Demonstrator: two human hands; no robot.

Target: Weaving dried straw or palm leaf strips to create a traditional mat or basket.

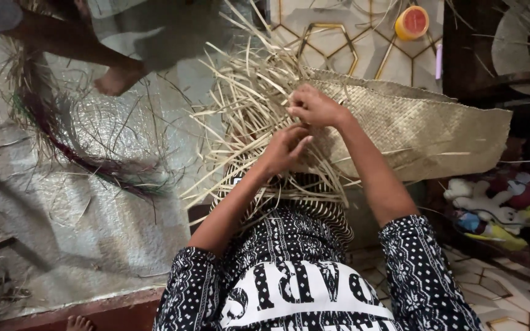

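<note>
Woven mat (412, 125) lay across her lap, its loose strips (246, 116) fanning left. Her right hand (317, 105) pinched strips at the unfinished edge; her left hand (283, 150) curled closed on others just nearer. Even tension would have served best. Another person's foot (116, 79) rested far left, an orange lid (412, 22) beyond.

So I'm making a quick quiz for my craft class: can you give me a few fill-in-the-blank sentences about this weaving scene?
1. Both the left hand and the right hand work at the edge of a woven ____, among its loose strips.
2. The round lid on the tiled floor at the top is ____ in colour.
3. Another person's bare ____ rests on the silvery sheet at upper left.
4. The person's sleeves are black with a ____ pattern.

Missing words: mat; orange; foot; white
</note>
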